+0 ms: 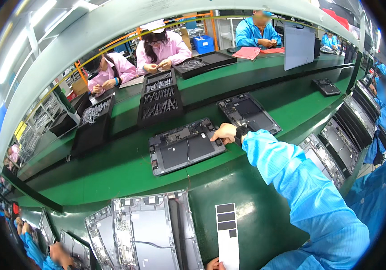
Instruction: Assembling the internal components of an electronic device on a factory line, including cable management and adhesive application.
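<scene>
My right hand (224, 133) reaches far out on a blue sleeve and grips the right edge of a grey open device chassis (184, 146) that lies flat on the green belt. My left hand (214, 264) shows only at the bottom edge. It holds the lower end of a white backing strip (228, 240) carrying three black rectangular pads and a smaller one. The strip lies over the near green table top.
A second open chassis (248, 114) lies just right of the first. Stacked chassis (148, 229) sit near me at lower left, more stand racked at right (336, 148). Black parts trays (159, 96) line the far shelf, where people in pink and blue work.
</scene>
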